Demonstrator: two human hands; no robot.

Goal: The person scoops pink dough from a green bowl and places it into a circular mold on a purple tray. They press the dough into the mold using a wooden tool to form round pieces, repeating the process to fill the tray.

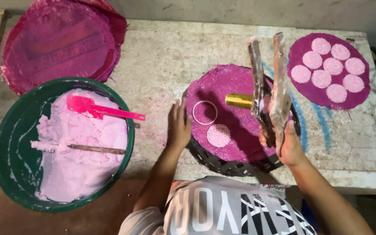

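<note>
A: In the head view, what do our hands have?

B: Our right hand [289,146] is closed around the lower ends of a two-armed wooden press [268,93], held nearly upright with its arms spread apart. A gold cylinder [239,101] sticks out from it toward nine o'clock. Our left hand [178,126] lies open and flat, fingers resting on the edge of the magenta mat [236,130], gripping nothing.

A: And the pieces we work on?

B: A white ring [205,112] lies on the mat just at three o'clock of our left fingertips. One pink disc [218,135] sits at five o'clock of the ring, close but apart. The mat covers a dark woven basket [223,163] on the worktop [162,65].

A: Elsewhere?

B: At two o'clock, a second magenta mat [314,93] carries seven finished discs [327,65]. At nine o'clock, a green basin [5,148] holds pale pink dough [79,165], with a pink spatula [99,109] and a thin stick [96,149] lying on it. More magenta mats [57,43] are stacked at eleven o'clock.

A: What could go wrong?

B: We judge the press looks top-heavy; a loose grip could tip it onto the fresh disc and flatten it. The ring might slide if our left hand nudges the mat, and the mat could sag over the basket rim.
</note>
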